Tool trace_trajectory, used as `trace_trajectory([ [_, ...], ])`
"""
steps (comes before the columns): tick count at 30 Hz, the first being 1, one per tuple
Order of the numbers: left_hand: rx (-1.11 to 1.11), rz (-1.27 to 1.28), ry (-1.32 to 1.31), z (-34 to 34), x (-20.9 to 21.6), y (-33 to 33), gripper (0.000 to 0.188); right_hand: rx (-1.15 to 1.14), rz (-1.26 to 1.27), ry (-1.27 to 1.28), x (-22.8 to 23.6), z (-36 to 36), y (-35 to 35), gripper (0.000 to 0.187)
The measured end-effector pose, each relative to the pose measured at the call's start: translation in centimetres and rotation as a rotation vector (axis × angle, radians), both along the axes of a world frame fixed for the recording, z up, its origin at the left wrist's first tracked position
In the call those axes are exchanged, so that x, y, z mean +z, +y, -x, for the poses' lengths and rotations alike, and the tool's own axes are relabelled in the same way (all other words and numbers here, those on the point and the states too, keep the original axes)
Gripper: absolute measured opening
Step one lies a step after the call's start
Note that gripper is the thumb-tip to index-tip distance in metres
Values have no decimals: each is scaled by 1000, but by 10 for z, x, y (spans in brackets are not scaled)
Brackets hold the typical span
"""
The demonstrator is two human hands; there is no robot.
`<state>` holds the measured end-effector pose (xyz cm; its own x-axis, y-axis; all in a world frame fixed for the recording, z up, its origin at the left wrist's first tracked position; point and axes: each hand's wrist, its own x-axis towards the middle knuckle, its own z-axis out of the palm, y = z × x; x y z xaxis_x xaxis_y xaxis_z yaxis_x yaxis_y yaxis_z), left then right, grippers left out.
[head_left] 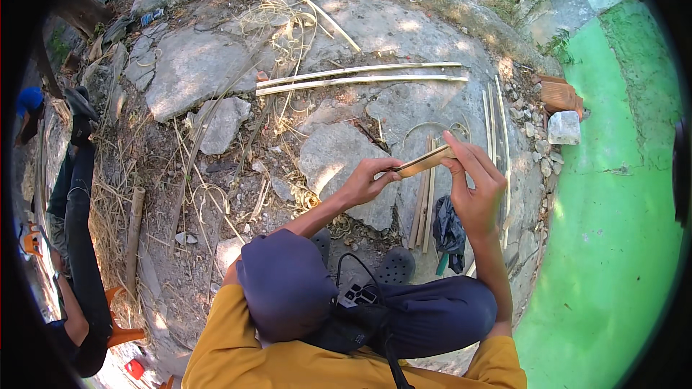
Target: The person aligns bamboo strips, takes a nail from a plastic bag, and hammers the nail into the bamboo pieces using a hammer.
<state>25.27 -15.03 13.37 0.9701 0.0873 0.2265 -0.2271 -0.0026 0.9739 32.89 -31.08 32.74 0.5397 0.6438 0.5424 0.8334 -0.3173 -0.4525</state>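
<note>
Between my two hands, in front of my knees, is a short flat tan piece with a dark edge [425,163]; it looks like wood or bamboo, though I cannot make out its exact kind. My left hand [367,183] pinches its left end. On the other end my right hand [476,186] has the thumb below and the fingers along the top. Several pale bamboo strips [420,209] lie on the ground below the piece. A black plastic bag [448,229] sits beside them, under my right wrist.
Two long pale strips [360,78] lie across the stone slab ahead, with more upright strips [499,137] at right. Curled shavings [285,21] are heaped at the far side. A white block [564,128] borders the green floor [613,245]. Another person's leg [76,216] is at left.
</note>
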Motion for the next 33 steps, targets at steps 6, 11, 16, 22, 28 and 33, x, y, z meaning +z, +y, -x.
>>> trace_trajectory([
  [6, 15, -5, -9, -1, -5, 0, 23, -2, -2, -3, -1, -1, 0, 36],
  [11, 26, -8, -12, 0, -4, 0, 22, -7, 3, -7, 1, 0, 1, 34],
  [16, 13, 1, -3, -1, -3, -1, 22, -18, 10, 2, 1, -1, 0, 33],
  [22, 27, -63, 9, -1, 0, -1, 21, -13, -11, -10, 0, -3, 2, 35],
  [28, 47, -168, -70, 1, 30, 7, 20, -187, -118, 240, 8, -14, -25, 36],
  [33, -137, -381, -47, 2, 82, 25, 22, -253, -396, 508, -5, -26, -53, 33],
])
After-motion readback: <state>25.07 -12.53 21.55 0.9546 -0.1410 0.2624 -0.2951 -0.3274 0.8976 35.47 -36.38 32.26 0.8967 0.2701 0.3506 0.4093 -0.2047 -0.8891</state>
